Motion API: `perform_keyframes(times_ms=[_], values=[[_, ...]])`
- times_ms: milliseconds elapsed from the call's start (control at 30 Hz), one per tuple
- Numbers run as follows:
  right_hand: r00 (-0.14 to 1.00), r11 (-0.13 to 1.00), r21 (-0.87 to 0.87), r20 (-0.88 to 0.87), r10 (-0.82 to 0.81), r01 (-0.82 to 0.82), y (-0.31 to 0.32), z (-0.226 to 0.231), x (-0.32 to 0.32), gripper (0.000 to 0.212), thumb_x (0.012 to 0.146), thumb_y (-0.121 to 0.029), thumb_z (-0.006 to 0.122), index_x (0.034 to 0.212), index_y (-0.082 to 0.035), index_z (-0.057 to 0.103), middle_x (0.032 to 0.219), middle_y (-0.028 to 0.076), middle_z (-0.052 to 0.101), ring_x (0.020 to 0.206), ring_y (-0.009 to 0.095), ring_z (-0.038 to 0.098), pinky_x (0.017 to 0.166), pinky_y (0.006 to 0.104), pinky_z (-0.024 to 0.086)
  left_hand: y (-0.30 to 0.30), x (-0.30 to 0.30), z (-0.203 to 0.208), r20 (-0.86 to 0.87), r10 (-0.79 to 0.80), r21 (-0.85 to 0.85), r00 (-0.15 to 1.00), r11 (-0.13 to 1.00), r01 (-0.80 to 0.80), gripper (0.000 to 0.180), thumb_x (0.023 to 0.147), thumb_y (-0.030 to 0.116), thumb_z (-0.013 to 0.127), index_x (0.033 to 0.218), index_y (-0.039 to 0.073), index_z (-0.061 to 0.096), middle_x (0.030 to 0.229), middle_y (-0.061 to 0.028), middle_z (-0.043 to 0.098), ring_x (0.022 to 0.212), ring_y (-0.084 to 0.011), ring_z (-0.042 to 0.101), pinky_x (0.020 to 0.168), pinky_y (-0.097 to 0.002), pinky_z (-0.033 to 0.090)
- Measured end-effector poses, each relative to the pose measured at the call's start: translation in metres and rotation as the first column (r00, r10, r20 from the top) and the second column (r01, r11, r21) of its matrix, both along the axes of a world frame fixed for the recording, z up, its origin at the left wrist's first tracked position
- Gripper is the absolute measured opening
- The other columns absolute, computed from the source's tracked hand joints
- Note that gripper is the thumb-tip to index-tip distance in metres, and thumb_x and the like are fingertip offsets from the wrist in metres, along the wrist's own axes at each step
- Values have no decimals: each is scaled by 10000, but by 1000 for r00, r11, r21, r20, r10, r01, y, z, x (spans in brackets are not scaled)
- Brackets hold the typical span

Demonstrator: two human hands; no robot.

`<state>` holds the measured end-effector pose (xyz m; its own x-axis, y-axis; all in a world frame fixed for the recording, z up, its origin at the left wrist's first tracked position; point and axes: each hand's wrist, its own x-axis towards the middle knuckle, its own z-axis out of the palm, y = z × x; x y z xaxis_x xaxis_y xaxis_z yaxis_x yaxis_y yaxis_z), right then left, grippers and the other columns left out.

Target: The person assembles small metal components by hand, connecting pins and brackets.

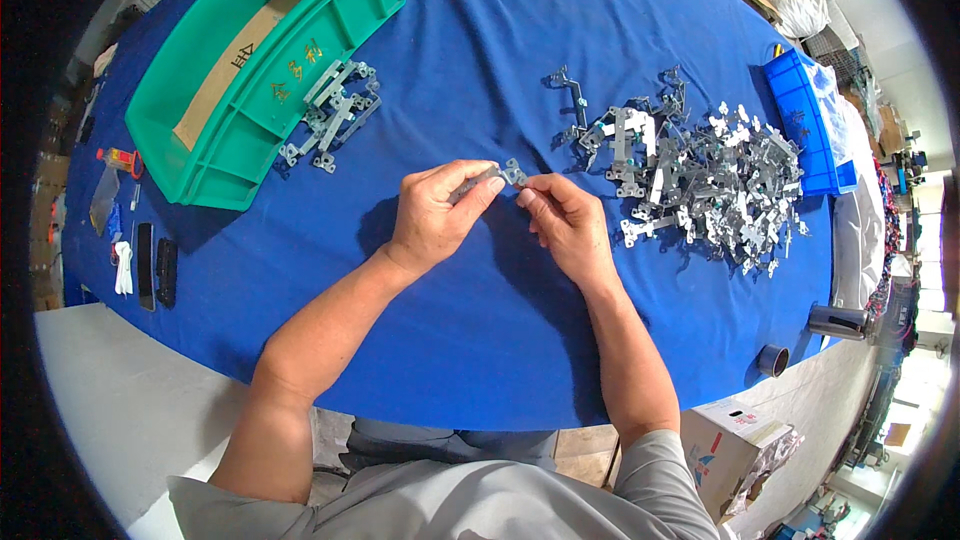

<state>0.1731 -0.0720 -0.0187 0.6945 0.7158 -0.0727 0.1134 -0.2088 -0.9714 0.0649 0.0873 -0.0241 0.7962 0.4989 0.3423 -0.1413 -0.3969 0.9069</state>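
Over the middle of the blue-covered table, my left hand (pixel 440 207) pinches a small grey metal bracket (pixel 514 173) between thumb and fingers. The fingertips of my right hand (pixel 570 224) are closed at the bracket's other end, whose holed tabs show between the two hands. Much of the bracket is hidden behind my left fingers. To the right lies a large heap of similar metal brackets (pixel 715 180). A smaller group of brackets (pixel 335 115) rests to the left, against the green bin.
A big green plastic bin (pixel 225 165) stands at the far left, holding a cardboard strip. A blue crate (pixel 808 120) with clear plastic sits at the right. A dark cylindrical cup (pixel 773 360) is at the right front edge; black cases (pixel 166 272) lie at the left.
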Motion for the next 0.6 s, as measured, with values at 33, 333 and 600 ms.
perform_keyframes(times_ms=[33, 333, 600], values=[[1000, 1000, 10, -26, -15, 16, 0, 1, 0, 153, 961, -131, 665, 1048, -7, 684, 737, 5, 636, 628, 63, 575, 534, 240, 459, 0, 0, 0, 1, 2, 0, 1000, 1000, -2, 171, 896, 113, 735, 1006, -16, 713, 810, -104, 729, 664, -100, 650, 584, -267, 510], [999, 999, 53, -37, -3, 5, 1, -3, -1, 126, 954, -111, 671, 1034, -15, 675, 786, 11, 629, 643, 60, 575, 527, 236, 470, 0, 2, -1, 2, -12, 38, 1000, 999, 12, 167, 907, 126, 720, 998, -14, 713, 792, -105, 721, 646, -96, 639, 571, -273, 499], [999, 989, 140, -11, 50, -48, 0, -12, 4, 167, 947, -84, 671, 1090, -5, 631, 892, 25, 621, 681, 77, 571, 573, 228, 486, -2, 1, 4, -87, -67, 117, 994, 990, 77, 171, 894, 100, 734, 1015, -20, 721, 840, -100, 736, 721, -102, 670, 624, -264, 522]])
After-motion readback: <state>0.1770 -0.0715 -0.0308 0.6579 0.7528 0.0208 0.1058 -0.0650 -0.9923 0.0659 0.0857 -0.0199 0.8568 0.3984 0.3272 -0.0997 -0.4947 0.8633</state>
